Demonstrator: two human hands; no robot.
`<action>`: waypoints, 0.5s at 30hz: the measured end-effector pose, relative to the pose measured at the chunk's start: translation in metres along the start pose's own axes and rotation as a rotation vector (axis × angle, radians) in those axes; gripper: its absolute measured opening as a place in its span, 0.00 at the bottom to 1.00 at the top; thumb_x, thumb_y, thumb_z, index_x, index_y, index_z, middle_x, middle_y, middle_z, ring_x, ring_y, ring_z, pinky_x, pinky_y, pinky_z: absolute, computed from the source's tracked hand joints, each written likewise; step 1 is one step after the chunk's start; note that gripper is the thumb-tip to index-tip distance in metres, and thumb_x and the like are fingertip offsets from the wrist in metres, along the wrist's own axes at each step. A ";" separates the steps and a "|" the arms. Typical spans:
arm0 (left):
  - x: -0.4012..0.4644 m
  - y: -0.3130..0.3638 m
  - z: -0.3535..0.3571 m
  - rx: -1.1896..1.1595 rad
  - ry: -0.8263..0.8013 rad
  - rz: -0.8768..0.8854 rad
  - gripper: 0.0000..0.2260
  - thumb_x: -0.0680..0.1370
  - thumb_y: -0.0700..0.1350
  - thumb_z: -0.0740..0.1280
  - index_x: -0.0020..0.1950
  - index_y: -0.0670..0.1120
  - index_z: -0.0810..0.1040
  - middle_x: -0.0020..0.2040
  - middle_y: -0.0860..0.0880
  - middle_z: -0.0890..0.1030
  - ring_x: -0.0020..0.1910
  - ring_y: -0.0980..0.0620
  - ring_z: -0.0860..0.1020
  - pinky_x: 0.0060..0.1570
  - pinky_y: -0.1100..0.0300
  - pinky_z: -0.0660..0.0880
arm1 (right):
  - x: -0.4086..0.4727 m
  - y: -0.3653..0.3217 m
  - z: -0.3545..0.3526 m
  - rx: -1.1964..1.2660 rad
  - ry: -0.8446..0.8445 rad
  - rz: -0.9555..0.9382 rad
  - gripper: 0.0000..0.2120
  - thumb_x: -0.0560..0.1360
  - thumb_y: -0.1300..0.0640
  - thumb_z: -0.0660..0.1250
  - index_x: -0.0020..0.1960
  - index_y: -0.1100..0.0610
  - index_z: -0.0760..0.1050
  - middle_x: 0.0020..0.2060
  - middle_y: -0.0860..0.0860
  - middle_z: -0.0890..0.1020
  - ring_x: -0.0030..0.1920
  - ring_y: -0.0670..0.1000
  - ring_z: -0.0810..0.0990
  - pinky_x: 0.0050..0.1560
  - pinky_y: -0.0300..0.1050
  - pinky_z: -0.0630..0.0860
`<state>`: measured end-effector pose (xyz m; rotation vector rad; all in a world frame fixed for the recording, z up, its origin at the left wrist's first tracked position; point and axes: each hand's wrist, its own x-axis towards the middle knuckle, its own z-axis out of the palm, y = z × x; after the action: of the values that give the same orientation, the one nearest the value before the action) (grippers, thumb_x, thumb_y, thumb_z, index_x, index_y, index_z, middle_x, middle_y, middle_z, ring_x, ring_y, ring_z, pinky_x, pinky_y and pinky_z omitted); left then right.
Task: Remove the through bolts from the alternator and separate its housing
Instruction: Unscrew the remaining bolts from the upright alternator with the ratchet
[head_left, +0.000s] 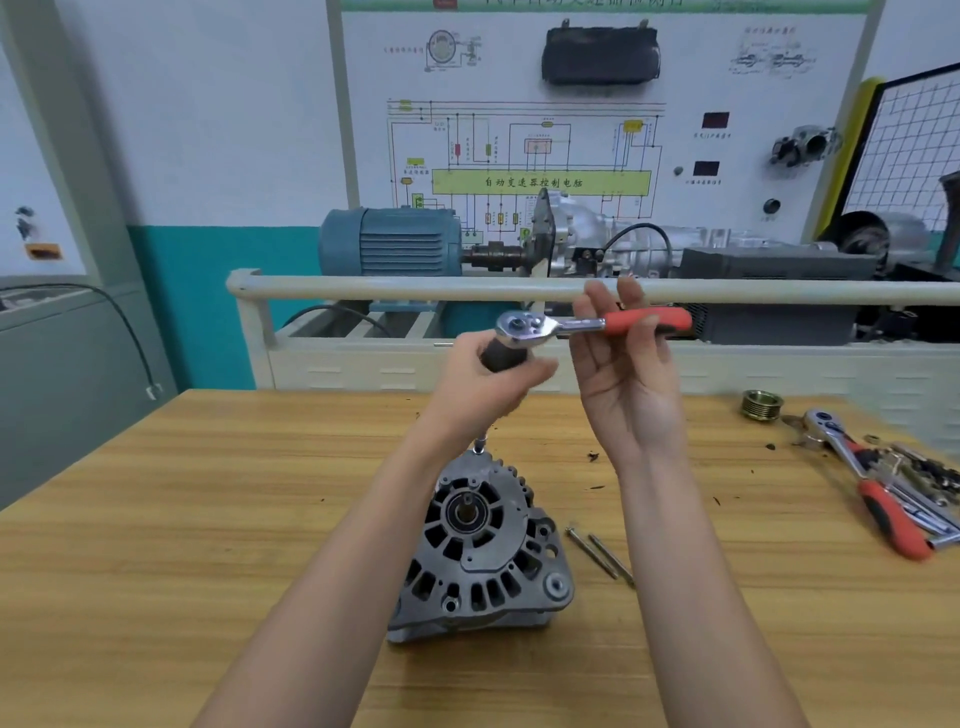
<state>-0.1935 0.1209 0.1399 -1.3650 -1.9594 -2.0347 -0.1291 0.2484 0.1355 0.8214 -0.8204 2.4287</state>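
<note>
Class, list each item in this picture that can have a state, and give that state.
alternator: standing on the bench, housing closed
ratchet: raised, on a black-handled extension
left hand: grips the extension
right hand: holds the red handle
two bolts: removed, lying on the bench
pulley: off, on the bench

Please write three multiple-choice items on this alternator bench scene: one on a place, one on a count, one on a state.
1. Where do the loose bolts lie?
A. right of the alternator
B. on top of it
C. at the table's left edge

2. How many ratchets with red handles show?
A. one
B. two
C. three

3. What does the left hand do?
A. lies flat on the table
B. grips the black handle
C. holds a bolt

Key: 1 A, the bolts lie on the wood just right of the housing; 2 B, one ratchet in the right hand, a second ratchet at the far right; 3 B, its fingers curl round the handle under the ratchet head.
</note>
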 end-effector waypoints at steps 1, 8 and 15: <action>-0.001 -0.001 0.002 0.046 -0.068 -0.018 0.13 0.70 0.42 0.70 0.29 0.47 0.69 0.22 0.56 0.68 0.22 0.57 0.65 0.25 0.66 0.64 | 0.004 0.002 0.000 0.077 0.072 0.014 0.13 0.69 0.56 0.68 0.52 0.60 0.79 0.48 0.58 0.84 0.48 0.52 0.85 0.48 0.45 0.81; 0.002 -0.004 0.009 0.114 -0.094 -0.118 0.18 0.75 0.36 0.69 0.30 0.47 0.66 0.23 0.57 0.66 0.22 0.58 0.63 0.25 0.66 0.62 | 0.013 -0.003 -0.012 0.089 0.088 0.042 0.13 0.67 0.55 0.72 0.48 0.59 0.79 0.42 0.54 0.85 0.42 0.50 0.85 0.44 0.42 0.81; 0.000 -0.002 0.011 0.055 0.342 -0.111 0.12 0.75 0.36 0.65 0.33 0.41 0.68 0.26 0.47 0.64 0.25 0.51 0.61 0.27 0.59 0.60 | 0.010 -0.018 -0.016 -0.406 -0.412 -0.097 0.14 0.64 0.57 0.78 0.46 0.49 0.78 0.48 0.51 0.85 0.55 0.52 0.81 0.53 0.45 0.77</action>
<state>-0.1891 0.1302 0.1364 -0.8439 -1.9558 -2.0727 -0.1318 0.2740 0.1386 1.1756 -1.3352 1.9326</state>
